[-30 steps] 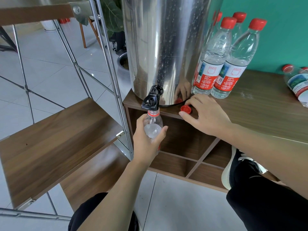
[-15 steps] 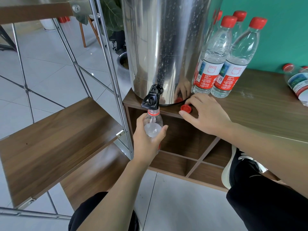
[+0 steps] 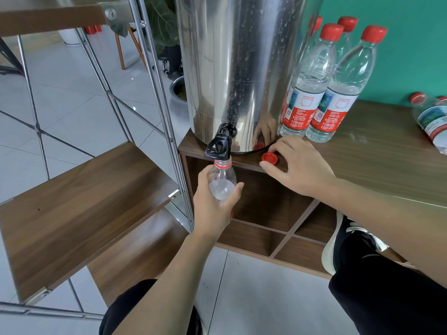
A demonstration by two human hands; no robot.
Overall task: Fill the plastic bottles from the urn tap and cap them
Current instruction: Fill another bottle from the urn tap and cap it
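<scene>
A steel urn [image 3: 232, 68] stands on a wooden cabinet top [image 3: 377, 160], its black tap [image 3: 219, 145] hanging over the front edge. My left hand [image 3: 212, 206] grips an uncapped clear plastic bottle [image 3: 222, 180] and holds its mouth right under the tap; water fills it up to the shoulder. A loose red cap [image 3: 270, 158] lies upside down on the cabinet top beside the urn's base. My right hand [image 3: 300, 168] rests there with fingers spread around the cap, thumb and forefinger on either side of it.
Three capped bottles [image 3: 338, 93] stand upright right of the urn, and more capped bottles [image 3: 433, 122] lie at the far right edge. A metal rack with a wooden shelf [image 3: 79, 204] is on the left. Open cubbies [image 3: 273, 213] sit below the tap.
</scene>
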